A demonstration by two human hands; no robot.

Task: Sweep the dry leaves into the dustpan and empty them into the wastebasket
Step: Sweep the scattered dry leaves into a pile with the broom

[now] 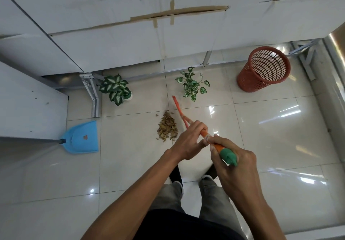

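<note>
Both hands on broom (179, 109): left hand (190, 142) curled round orange shaft, right hand (237, 157) gripping higher up, at green end cap. Broom's low end just right of leaf pile (167, 127) on floor tiles (261, 127). Dustpan (82, 138) well left of pile, beside white table (28, 105). Wastebasket (263, 71) upright, far right, by wall. Two potted plants behind pile: left plant (115, 88), right plant (192, 84) near broom tip.

Dustpan handle (46, 140) blurred leftward; broom shaft (178, 109) partly hidden under left hand (190, 140).
</note>
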